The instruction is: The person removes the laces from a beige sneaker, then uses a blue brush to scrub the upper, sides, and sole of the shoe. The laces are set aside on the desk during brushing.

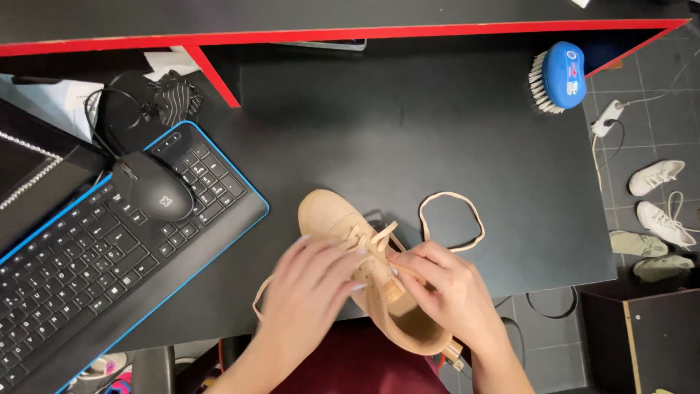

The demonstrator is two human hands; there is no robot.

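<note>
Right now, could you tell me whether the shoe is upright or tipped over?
Upright: the shoe rests sole-down on the desk, opening facing up, both hands at its laces.

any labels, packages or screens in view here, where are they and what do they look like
Brush label: far right of the desk, on the back of the blue scrub brush; small red and white oval mark.
Mouse logo: on the black mouse lying on the keyboard, left; small pale cross-like mark.
White paper or package: far left edge, under the red shelf; flat, white, partly hidden.
No lit screen is visible.
</note>
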